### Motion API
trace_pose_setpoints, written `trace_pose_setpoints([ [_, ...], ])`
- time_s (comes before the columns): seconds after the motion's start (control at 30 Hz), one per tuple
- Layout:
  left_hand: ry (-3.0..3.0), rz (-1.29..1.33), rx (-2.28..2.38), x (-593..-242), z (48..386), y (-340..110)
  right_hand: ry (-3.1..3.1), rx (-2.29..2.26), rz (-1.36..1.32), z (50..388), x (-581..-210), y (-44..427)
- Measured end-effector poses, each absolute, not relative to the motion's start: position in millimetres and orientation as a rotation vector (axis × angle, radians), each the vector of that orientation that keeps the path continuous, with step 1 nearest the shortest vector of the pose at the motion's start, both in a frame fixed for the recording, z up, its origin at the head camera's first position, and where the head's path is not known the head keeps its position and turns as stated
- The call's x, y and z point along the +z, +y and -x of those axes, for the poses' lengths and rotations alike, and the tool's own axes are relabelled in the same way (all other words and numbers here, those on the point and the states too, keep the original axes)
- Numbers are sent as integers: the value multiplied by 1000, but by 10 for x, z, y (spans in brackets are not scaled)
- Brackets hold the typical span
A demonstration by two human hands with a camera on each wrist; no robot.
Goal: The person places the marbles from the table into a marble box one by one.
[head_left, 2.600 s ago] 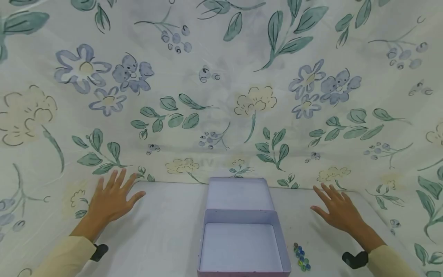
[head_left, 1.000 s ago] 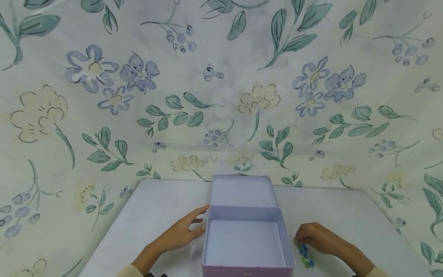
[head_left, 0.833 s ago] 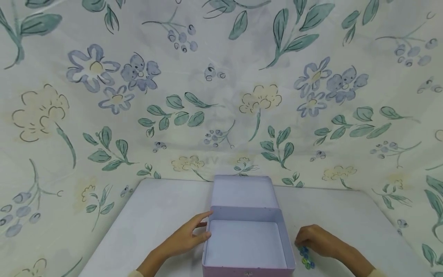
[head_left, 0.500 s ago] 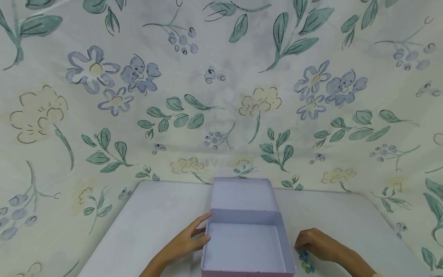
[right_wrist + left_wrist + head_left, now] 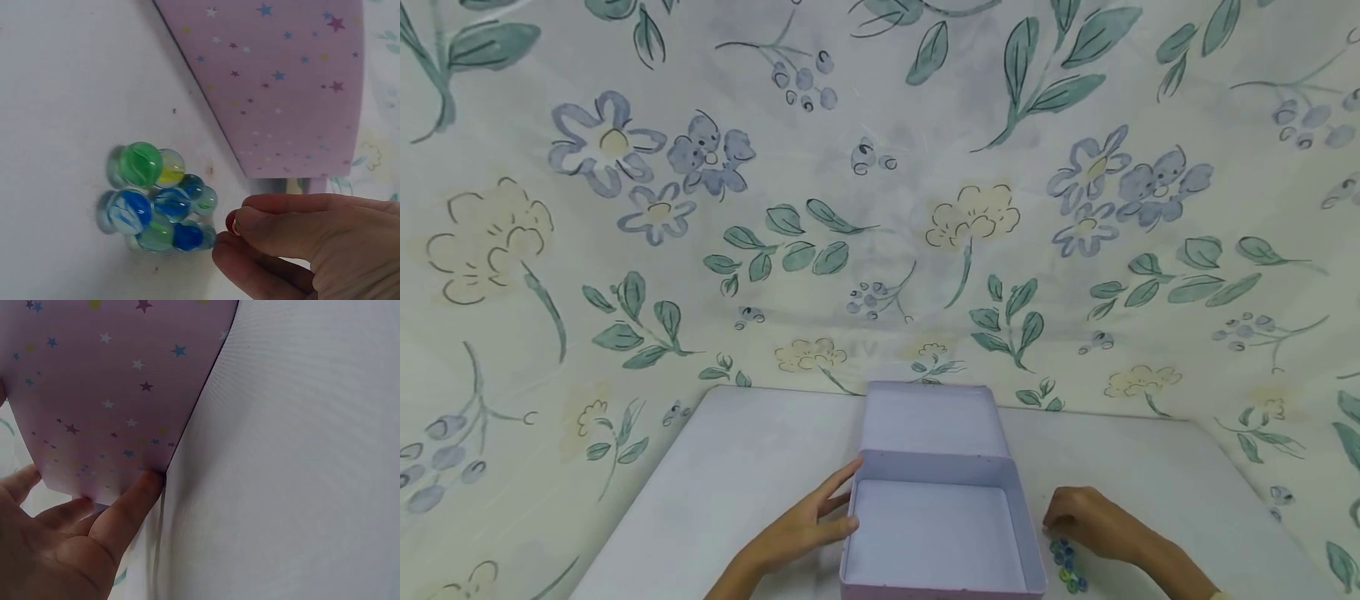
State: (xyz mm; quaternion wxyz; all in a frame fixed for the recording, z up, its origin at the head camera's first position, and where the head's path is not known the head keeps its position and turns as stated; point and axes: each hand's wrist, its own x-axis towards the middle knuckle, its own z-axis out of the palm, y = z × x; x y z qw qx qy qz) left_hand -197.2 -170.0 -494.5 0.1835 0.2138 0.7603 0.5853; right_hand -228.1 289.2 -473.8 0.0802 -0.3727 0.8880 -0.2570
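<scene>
A lidded box (image 5: 943,533), pale lilac inside and pink with stars outside, stands with its lid (image 5: 932,421) swung back. My left hand (image 5: 801,525) touches the box's left side with fairly straight fingers, the thumb at the rim. In the left wrist view its fingertips (image 5: 150,481) lie against the starry wall. To the right of the box, my right hand (image 5: 1086,521) pinches a small red and clear marble (image 5: 232,222), mostly hidden between thumb and finger. Several blue, green and yellow glass marbles (image 5: 172,203) lie clustered on the table just beside its fingertips.
The white table (image 5: 745,450) ends against a hanging floral cloth (image 5: 880,250) at the back and sides. The box's raised wall stands between the marbles and its inside.
Both hands came in from being spread at the table's sides: the left to the box, the right down to the marbles. Lately the right fingers have drawn slightly away from the cluster.
</scene>
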Motion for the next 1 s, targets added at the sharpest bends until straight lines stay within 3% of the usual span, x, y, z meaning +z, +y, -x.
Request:
trace_pose_setpoints([
  [0.47, 2045, -617, 1682, -4956, 1975, -1723, 2785, -1051, 1201, 2339, -4399, 2861],
  [0.77, 2061, -611, 1677, -4955, 1971, -1733, 2718, -1095, 1506, 2475, -4087, 2334],
  [1.0, 2068, -600, 1678, -4961, 1960, -1724, 2680, -951, 1508, 2539, -4049, 1886],
])
